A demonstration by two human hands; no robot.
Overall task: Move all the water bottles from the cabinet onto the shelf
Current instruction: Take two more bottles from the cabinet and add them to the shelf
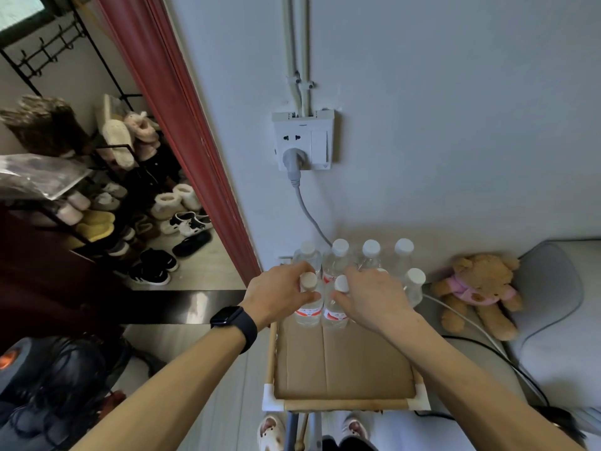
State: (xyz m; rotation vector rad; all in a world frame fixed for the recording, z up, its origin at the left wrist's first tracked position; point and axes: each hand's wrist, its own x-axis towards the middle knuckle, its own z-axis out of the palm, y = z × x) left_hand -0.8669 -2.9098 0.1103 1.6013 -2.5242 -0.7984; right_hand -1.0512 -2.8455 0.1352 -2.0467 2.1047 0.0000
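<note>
At the far edge of the shelf (341,405), both hands are gripping water bottles.
Fingers of the left hand (279,294) are curling round one clear, white-capped bottle (307,312); the right hand (374,301) is clamping the neighbouring bottle (334,315). Their red-and-white labels are showing, the writing unreadable.

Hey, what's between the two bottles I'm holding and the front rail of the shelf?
In the head view, only bare cardboard lies between the left bottle, the right bottle and the front rail; nothing stands on it.
</note>
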